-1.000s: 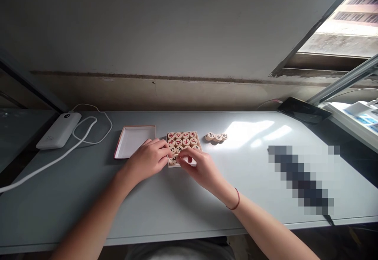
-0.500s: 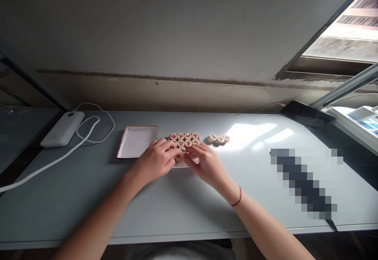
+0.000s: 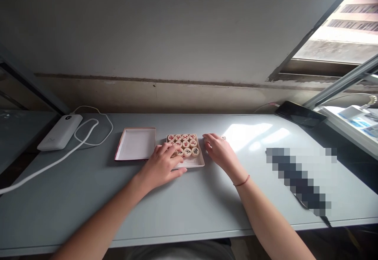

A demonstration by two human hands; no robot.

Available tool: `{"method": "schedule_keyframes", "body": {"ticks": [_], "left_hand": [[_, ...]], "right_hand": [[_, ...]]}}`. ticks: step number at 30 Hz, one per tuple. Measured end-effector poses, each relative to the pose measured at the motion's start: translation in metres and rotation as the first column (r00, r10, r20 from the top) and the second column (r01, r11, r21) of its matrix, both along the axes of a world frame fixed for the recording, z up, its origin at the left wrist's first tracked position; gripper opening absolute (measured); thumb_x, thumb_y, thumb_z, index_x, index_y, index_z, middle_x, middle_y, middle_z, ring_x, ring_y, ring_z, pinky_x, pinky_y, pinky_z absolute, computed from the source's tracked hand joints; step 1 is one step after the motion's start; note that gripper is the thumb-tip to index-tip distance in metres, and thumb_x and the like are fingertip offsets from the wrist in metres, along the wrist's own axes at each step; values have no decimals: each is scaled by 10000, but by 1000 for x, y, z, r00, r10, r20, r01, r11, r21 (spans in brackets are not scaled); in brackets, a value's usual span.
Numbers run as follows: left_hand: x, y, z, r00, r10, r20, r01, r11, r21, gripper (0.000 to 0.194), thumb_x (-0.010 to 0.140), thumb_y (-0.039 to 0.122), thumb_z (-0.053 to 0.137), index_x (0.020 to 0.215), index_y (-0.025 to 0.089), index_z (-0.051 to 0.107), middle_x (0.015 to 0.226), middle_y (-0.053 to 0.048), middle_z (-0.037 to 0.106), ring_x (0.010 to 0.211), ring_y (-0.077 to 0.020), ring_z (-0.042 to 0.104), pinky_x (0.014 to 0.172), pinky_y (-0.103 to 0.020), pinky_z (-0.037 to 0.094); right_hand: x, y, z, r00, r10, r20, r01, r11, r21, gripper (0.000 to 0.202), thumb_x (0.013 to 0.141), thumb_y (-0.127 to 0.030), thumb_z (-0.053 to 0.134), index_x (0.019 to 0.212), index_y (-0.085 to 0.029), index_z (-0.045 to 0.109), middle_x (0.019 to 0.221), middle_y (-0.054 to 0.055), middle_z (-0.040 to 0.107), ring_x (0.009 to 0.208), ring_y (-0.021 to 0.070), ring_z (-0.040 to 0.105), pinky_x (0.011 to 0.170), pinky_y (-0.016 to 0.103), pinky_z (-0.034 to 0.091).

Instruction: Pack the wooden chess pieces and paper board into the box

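Observation:
A shallow white box (image 3: 198, 163) holds rows of round wooden Chinese chess pieces (image 3: 185, 144), with red characters at the back and black ones in the nearer row. My left hand (image 3: 163, 162) lies over the box's left side, fingers spread and thumb stretched along its front; it hides some pieces there. Right of the box, my right hand (image 3: 220, 152) curls its fingers and thumb round the left end of a short row of loose pieces. One loose piece (image 3: 223, 138) shows past the hand; the others are hidden beneath it.
The box lid (image 3: 135, 144) lies inside up, left of the box. Further left is a white power bank (image 3: 60, 132) with a white cable (image 3: 56, 158). A black phone (image 3: 299, 113) leans at the back right. A pixelated dark object (image 3: 298, 181) lies on the right.
My right hand has moved right from the box to the loose pieces. My left hand stays at the box with its fingers more spread. More black-lettered pieces now show in the near row.

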State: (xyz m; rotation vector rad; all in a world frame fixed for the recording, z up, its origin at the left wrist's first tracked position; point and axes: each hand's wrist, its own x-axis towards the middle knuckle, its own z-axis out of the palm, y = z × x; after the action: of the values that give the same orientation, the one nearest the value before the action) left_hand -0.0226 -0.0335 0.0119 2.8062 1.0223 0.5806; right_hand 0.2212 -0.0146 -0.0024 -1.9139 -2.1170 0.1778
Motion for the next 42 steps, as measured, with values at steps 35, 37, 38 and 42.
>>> {"method": "schedule_keyframes", "body": {"ticks": [35,37,38,42], "left_hand": [[13,-6,-6,997,45,61,-47,998,31,133,797,314,736,862,216,672,1032,-11,667,960,-210,541,770,-340,396],[13,-5,-5,998,49,42,-51,998,33,138,788,306,744,843,207,665,1035,-16,656,958,-213,536,770,-344,398],[12,-5,-5,998,53,35,-54,998,32,138,786,301,746,835,203,662,1037,-18,651,958,-214,534,772,-347,400],[11,-4,-5,998,68,8,-68,997,24,139,791,293,737,838,198,647,1043,-32,634,974,-224,528,782,-354,411]], "right_hand": [[-28,-40,40,786,284,-550,-393,915,-88,228,837,-179,545,1046,-244,611,969,27,604,698,108,609,614,248,522],[-31,-42,38,814,292,-502,-373,926,-66,160,839,-194,573,992,-235,602,904,12,609,670,109,596,585,240,495],[-32,-43,37,828,295,-477,-363,930,-56,118,842,-201,584,954,-231,600,884,6,608,653,105,587,578,236,482],[-37,-44,35,858,315,-405,-362,931,-45,28,858,-213,593,846,-228,614,885,-4,611,609,85,548,573,222,452]]}}
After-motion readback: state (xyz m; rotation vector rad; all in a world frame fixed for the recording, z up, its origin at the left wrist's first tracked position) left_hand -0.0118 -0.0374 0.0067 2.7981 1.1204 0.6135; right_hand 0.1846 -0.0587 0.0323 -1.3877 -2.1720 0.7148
